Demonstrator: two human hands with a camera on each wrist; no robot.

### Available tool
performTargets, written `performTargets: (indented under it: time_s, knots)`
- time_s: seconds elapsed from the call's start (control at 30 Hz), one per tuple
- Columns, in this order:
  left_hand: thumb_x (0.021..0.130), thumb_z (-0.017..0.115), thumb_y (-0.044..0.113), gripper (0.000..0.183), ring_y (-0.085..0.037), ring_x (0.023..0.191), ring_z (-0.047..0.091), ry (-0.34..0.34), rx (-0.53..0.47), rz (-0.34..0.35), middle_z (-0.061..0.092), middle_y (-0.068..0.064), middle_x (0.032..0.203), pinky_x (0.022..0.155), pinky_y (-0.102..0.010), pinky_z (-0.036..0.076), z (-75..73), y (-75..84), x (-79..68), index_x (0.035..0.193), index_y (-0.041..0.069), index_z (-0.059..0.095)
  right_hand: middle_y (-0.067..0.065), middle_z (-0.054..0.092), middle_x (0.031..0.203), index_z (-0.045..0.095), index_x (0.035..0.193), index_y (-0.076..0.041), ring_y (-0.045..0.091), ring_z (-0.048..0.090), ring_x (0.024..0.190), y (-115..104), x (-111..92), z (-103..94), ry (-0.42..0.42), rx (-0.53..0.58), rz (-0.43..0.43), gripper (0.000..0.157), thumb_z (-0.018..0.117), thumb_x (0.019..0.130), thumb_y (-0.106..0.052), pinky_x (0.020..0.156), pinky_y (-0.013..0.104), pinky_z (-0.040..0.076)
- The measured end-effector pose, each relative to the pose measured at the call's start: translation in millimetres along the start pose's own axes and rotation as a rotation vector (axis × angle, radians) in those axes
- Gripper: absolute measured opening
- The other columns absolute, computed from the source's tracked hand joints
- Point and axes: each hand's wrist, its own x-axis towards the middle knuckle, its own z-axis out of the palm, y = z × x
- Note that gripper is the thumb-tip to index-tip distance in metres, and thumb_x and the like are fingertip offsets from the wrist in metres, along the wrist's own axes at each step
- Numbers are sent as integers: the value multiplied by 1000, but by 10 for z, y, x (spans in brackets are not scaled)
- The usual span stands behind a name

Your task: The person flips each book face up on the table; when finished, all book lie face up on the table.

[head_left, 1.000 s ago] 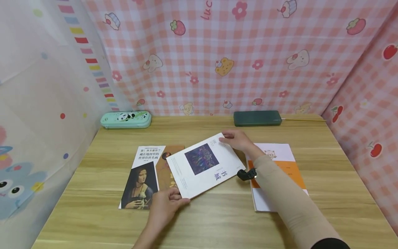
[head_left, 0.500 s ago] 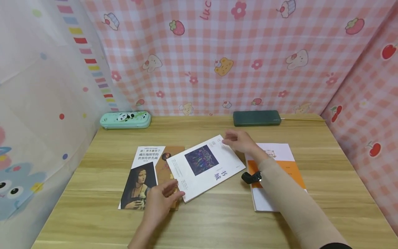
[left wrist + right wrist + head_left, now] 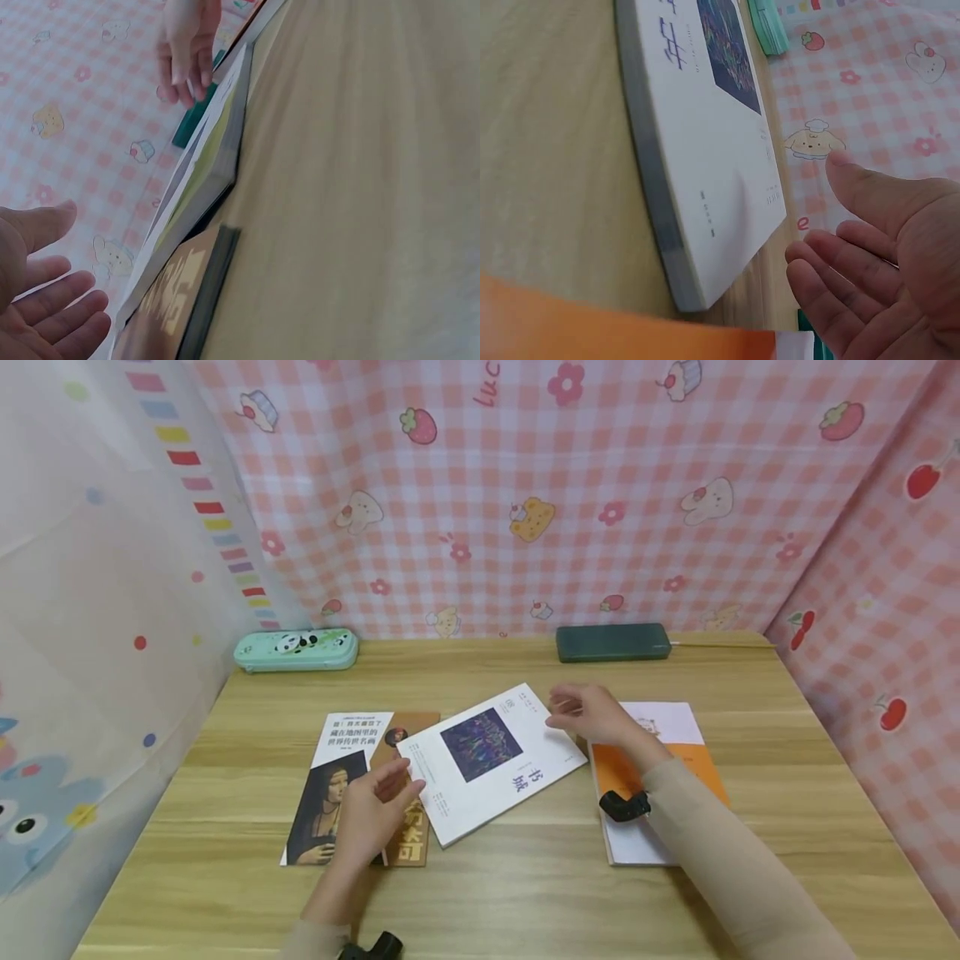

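A white book (image 3: pixel 491 760) with a dark square picture lies slanted in the middle of the table, its left corner over a brown and white book (image 3: pixel 330 802) with a painted portrait. My left hand (image 3: pixel 372 810) hovers above the brown and white book, fingers loosely bent and holding nothing. In the left wrist view the left hand (image 3: pixel 45 300) is apart from both books. Beyond the white book's right end, my right hand (image 3: pixel 588 714) hangs with relaxed fingers. The right wrist view shows the right hand (image 3: pixel 877 262) apart from the white book, its palm bare.
Under my right forearm lies a white and orange book (image 3: pixel 630 835). A mint panda pencil case (image 3: pixel 296 652) and a dark green case (image 3: pixel 613 643) sit along the table's back edge. Patterned cloth (image 3: pixel 480 527) hangs behind the wooden table (image 3: pixel 517 910).
Both hands have let go of the white book. The left hand has drawn up and left from its lower corner; the right has backed off from its upper right end. The white book lies flatter.
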Motion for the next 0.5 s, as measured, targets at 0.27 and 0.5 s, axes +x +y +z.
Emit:
performTargets:
  time_s: [0.27, 0.5]
  knots:
    - [89, 78, 10, 49, -36, 120, 64, -36, -55, 1, 64, -22, 131, 96, -42, 55, -72, -71, 207, 133, -6, 62, 13, 72, 106, 65, 126, 5, 24, 68, 94, 58, -115, 6, -5, -74, -61, 50, 84, 84, -15, 88, 40, 59]
    - [92, 76, 9, 52, -37, 129, 56, -72, -94, 1, 56, -23, 142, 104, -40, 50, -57, -100, 373, 137, -7, 57, 4, 62, 81, 63, 88, -6, 17, 56, 75, 38, -173, 9, -96, -160, -36, 38, 94, 72, -21, 69, 30, 49]
